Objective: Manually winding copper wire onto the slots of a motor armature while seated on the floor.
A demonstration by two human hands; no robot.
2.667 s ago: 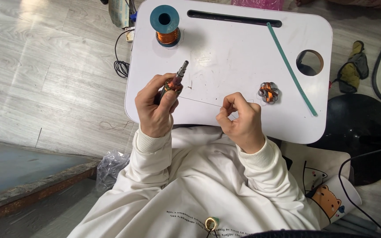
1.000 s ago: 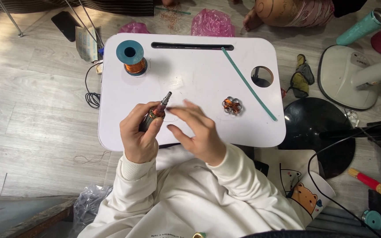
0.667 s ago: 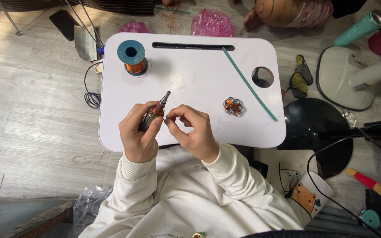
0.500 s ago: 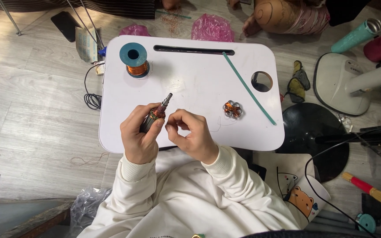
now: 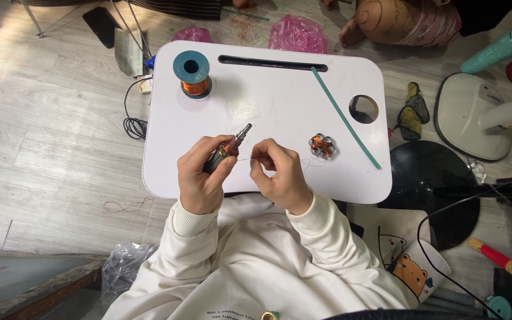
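A person in a cream sweatshirt (image 5: 250,261) sits over a small white worktop (image 5: 280,89), winding fine wire. The left hand (image 5: 204,178) has its grip closed around a dark rod-like tool (image 5: 227,149), whose metal tip points up and away over the worktop and which carries a band of copper winding near the fingers. The right hand (image 5: 280,175) sits just beside it, thumb and forefinger pinched shut on a thin wire (image 5: 244,159) that runs across to the tool; the strand is almost too fine to follow.

Farther out on the worktop lies a small wound coil piece (image 5: 322,145), to the right of the hands and apart from them. Beyond it a teal strip (image 5: 345,118) runs diagonally past a round hole (image 5: 364,109). At the far left corner stands a teal-capped spool (image 5: 192,74) of copper wire, upright and well apart from the hands.

The risk, as it looks from here, is the wire itself: a pull too hard from the right hand could snap it, while slack could let the turns on the tool slip or kink. The loose strand could also snag on the coil piece.

Compared with half a second ago, the right hand has drawn slightly away from the tool, opening a short gap that the wire now spans. The left hand holds the tool at much the same tilt, and the spool, strip and coil piece lie as they did.
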